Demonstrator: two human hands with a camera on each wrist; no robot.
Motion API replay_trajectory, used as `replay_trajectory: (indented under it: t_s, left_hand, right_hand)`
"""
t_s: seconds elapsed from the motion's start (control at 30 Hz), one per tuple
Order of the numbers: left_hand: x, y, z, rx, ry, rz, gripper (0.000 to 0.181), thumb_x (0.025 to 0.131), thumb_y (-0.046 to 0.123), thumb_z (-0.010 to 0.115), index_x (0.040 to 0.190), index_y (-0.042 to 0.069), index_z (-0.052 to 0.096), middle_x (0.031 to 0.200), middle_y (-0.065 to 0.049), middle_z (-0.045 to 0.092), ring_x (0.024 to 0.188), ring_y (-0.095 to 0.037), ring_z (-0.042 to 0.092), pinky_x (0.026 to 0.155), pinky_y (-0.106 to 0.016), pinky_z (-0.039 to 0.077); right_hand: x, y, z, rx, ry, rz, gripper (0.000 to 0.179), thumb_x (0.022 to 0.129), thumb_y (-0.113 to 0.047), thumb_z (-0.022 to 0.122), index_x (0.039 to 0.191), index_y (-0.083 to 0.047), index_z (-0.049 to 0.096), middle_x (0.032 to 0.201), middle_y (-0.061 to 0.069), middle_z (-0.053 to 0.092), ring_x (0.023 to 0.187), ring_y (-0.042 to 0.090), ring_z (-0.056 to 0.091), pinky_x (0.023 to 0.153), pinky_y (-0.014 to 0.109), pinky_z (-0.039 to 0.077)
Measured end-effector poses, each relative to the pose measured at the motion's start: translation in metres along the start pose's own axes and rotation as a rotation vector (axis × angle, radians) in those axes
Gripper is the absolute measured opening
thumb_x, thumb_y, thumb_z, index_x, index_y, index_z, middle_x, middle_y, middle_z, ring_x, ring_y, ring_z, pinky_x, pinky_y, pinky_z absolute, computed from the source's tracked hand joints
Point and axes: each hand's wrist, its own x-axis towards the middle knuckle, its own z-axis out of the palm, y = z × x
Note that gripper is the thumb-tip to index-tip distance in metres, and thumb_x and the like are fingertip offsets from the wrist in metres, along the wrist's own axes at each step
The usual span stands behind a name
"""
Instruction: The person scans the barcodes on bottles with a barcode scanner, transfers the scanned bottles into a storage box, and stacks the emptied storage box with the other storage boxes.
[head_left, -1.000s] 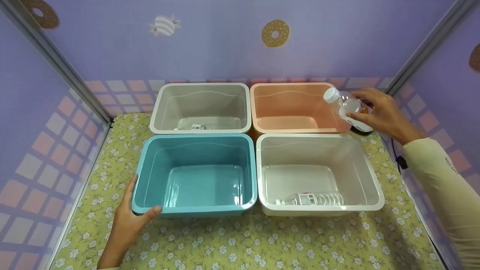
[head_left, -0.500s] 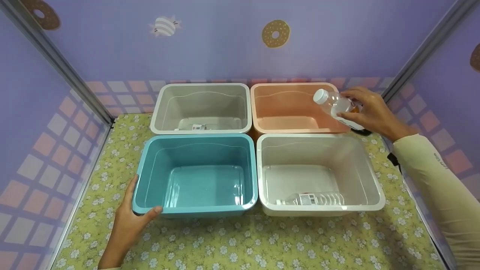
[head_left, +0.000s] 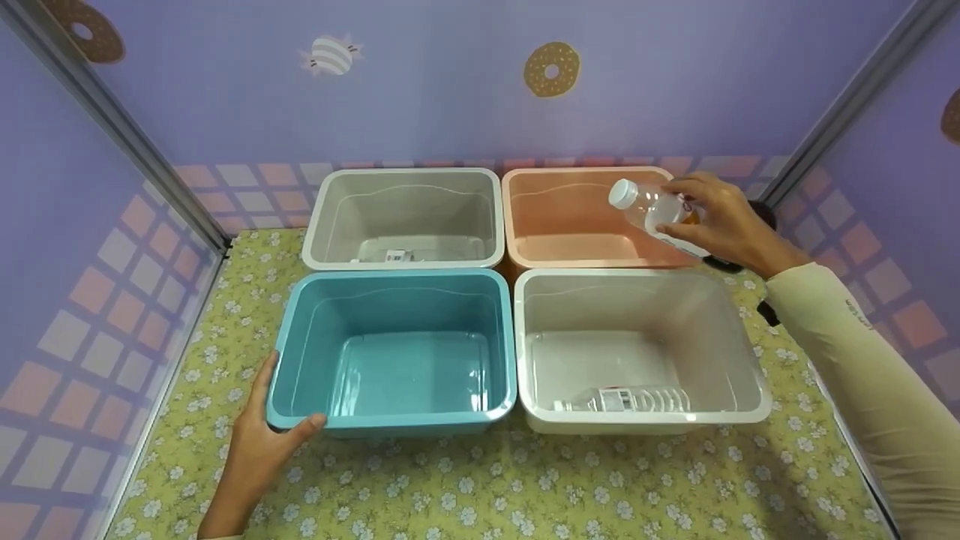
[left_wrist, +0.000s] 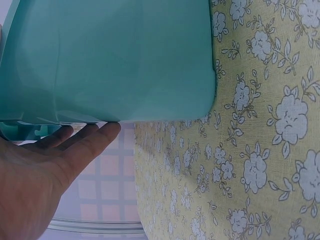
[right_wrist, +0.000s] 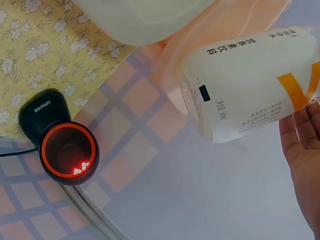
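Note:
My right hand (head_left: 724, 225) grips a clear plastic drink bottle (head_left: 660, 210) with a white cap and a white-and-orange label. The bottle is tilted above the right part of the orange bin (head_left: 559, 206), cap toward the left. Close up in the right wrist view, the bottle's label (right_wrist: 250, 85) carries printed text, and part of the right hand (right_wrist: 305, 170) shows beneath it. At the front left corner of the blue bin (head_left: 405, 421) rests my left hand (head_left: 255, 446), thumb on the front rim. Its fingers (left_wrist: 92, 147) lie fairly straight against the bin's outer side.
An off-white bin (head_left: 637, 345) at front right holds a clear bottle (head_left: 645, 399) lying down. In the grey bin (head_left: 409, 202) at back left lies a mostly hidden clear item. A black scanner (right_wrist: 45, 112) with a red-lit ring stands beyond the bins at right.
My right hand has carried the bottle leftward, away from the scanner and farther over the orange bin. The left hand stays on the blue bin's corner.

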Motion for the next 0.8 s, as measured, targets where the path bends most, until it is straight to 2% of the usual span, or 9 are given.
replay_trajectory:
  t_s: [0.13,0.3,0.53,0.63,0.8]
  left_hand:
    - [0.0,-0.001,0.0,-0.001,-0.005,0.008,0.115,0.099,0.03,0.085,0.179,0.039,0.003,0.178,-0.03,0.022,0.144,-0.061,0.05,0.098,-0.057,0.06]
    - [0.0,-0.003,0.0,-0.003,-0.012,0.008,0.114,0.1,0.03,0.085,0.178,0.039,0.002,0.178,-0.029,0.021,0.143,-0.06,0.051,0.096,-0.054,0.061]
    - [0.001,-0.002,-0.001,-0.002,-0.007,0.003,0.114,0.1,0.03,0.085,0.178,0.04,0.003,0.178,-0.03,0.021,0.143,-0.061,0.052,0.097,-0.056,0.061]
    - [0.0,-0.001,0.0,-0.004,-0.006,-0.005,0.114,0.099,0.031,0.085,0.178,0.041,0.003,0.178,-0.031,0.021,0.143,-0.061,0.051,0.097,-0.056,0.061]
    - [0.0,-0.001,0.0,-0.011,-0.002,-0.004,0.114,0.099,0.03,0.086,0.178,0.042,0.004,0.177,-0.032,0.023,0.14,-0.061,0.054,0.094,-0.049,0.062]
  right_hand:
    - [0.003,0.001,0.006,-0.007,0.003,-0.017,0.056,0.086,0.002,0.094,0.137,0.006,0.071,0.137,0.023,0.068,0.102,0.034,0.069,0.087,0.005,0.044]
    - [0.006,0.001,0.012,-0.004,-0.018,-0.021,0.058,0.085,0.004,0.094,0.137,0.008,0.07,0.139,0.025,0.067,0.106,0.037,0.069,0.088,0.005,0.043]
    - [0.009,0.003,0.02,-0.017,-0.057,-0.078,0.058,0.086,0.004,0.093,0.138,0.009,0.069,0.139,0.025,0.065,0.095,0.033,0.071,0.08,0.004,0.047]
    - [0.009,0.004,0.024,-0.028,-0.069,-0.102,0.058,0.086,0.004,0.093,0.139,0.008,0.069,0.138,0.023,0.066,0.095,0.03,0.07,0.081,0.008,0.051]
    - [0.011,0.007,0.032,-0.05,-0.066,-0.148,0.058,0.084,0.005,0.095,0.136,0.009,0.07,0.135,0.023,0.067,0.092,0.029,0.071,0.077,0.028,0.06]
